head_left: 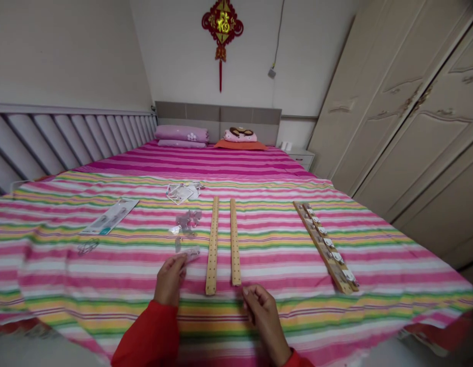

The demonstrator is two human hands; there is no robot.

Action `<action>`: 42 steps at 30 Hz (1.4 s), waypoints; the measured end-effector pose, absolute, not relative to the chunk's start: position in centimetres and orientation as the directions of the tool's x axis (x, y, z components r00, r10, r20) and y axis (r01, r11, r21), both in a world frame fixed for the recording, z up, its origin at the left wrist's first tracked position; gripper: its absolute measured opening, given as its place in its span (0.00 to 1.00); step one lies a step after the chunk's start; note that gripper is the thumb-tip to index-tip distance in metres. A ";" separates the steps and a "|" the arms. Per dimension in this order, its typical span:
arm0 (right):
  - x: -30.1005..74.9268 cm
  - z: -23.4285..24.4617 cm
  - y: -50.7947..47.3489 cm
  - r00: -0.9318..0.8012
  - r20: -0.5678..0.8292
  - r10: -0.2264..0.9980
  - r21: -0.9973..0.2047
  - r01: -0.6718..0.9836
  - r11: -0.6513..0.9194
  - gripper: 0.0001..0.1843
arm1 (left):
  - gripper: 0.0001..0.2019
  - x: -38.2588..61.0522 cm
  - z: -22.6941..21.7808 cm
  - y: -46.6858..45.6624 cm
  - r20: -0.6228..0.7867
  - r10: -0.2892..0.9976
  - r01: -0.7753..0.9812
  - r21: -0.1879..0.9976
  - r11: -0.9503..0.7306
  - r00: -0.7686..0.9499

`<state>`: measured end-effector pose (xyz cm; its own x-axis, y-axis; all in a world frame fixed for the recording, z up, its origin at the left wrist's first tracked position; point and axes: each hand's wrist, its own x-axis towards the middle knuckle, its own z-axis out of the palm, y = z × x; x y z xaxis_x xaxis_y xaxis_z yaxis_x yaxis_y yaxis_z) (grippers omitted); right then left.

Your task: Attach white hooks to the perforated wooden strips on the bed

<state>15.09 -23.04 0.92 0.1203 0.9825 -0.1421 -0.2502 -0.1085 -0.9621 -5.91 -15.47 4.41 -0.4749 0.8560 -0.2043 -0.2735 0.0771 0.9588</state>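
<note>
A bed [206, 162] with a grey headboard [218, 116] stands against a white wall [175, 51] under a red Chinese knot [222, 25], between a slatted panel [68, 137] and a cream wardrobe [408, 117].

The left hand [169, 280] hides part of a clear packet [190, 254]. Fittings [338, 257] on the wooden strip [320, 248] are too small to tell, perhaps hooks.

Head view: looks forward and down along the bed [282, 316], close above left hand [169, 280] and right hand [264, 316] at frame bottom; headboard [218, 121] far off, upper centre.
</note>
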 end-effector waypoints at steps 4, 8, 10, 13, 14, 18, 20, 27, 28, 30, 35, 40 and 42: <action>15.1 2.5 -22.6 0.102 -0.095 0.990 -0.970 -0.232 -0.069 0.26 | 0.19 -4.5 6.4 -17.4 -0.329 0.917 -0.382 0.896 0.227 -0.227; 15.2 3.9 -22.0 0.082 -0.051 0.995 -0.975 -0.221 -0.032 0.24 | 0.16 -3.6 6.9 -18.5 -0.266 0.964 -0.213 0.941 0.263 0.015; 15.2 4.1 -21.9 0.064 -0.039 0.997 -0.974 -0.225 -0.024 0.24 | 0.15 -3.1 6.7 -18.7 -0.240 0.963 -0.100 0.962 0.252 0.120; 15.1 3.7 -22.1 0.045 -0.041 0.998 -0.973 -0.229 -0.030 0.24 | 0.15 -2.4 6.2 -18.9 -0.219 0.956 0.006 0.975 0.222 0.198; 15.0 3.4 -22.3 0.040 -0.053 0.998 -0.972 -0.232 -0.042 0.24 | 0.15 -2.1 6.1 -18.9 -0.213 0.955 0.025 0.977 0.213 0.205; 14.9 2.2 -23.1 0.013 -0.137 0.990 -0.950 -0.284 -0.128 0.24 | 0.16 -1.1 5.7 -19.0 -0.198 0.956 0.070 0.980 0.187 0.217; 14.9 1.8 -23.5 -0.002 -0.178 0.984 -0.930 -0.325 -0.169 0.22 | 0.17 -0.8 5.6 -19.1 -0.206 0.955 0.084 0.978 0.192 0.214; 15.4 2.0 -24.2 0.105 -0.226 0.968 -0.905 -0.390 -0.169 0.15 | 0.40 -0.1 4.5 -20.2 -0.074 0.961 0.168 0.985 0.030 0.265; 15.4 2.2 -24.2 0.112 -0.214 0.970 -0.913 -0.376 -0.157 0.14 | 0.43 0.0 4.2 -20.4 -0.018 0.958 0.213 0.976 -0.045 0.286; 15.5 2.6 -24.4 0.099 -0.188 0.977 -0.923 -0.358 -0.142 0.13 | 0.42 0.2 3.9 -20.8 0.088 0.950 0.275 0.945 -0.174 0.299; 15.9 3.0 -24.4 0.068 -0.154 0.986 -0.951 -0.279 -0.130 0.12 | 0.29 0.7 3.8 -21.1 0.016 0.968 0.223 0.972 -0.073 0.251; 17.1 2.9 -23.9 0.058 -0.118 0.991 -0.979 -0.174 -0.106 0.12 | 0.24 0.2 4.5 -20.9 -0.125 0.965 0.010 0.992 0.126 0.231; 17.5 3.2 -23.7 0.038 -0.095 0.995 -0.986 -0.142 -0.088 0.11 | 0.23 0.0 4.7 -20.9 -0.128 0.972 -0.011 0.991 0.133 0.197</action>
<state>17.52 -23.71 3.19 0.0377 0.9948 -0.0946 -0.1416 -0.0884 -0.9860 0.01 -20.90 4.65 0.1974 0.9719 -0.1279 -0.0111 0.1327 0.9911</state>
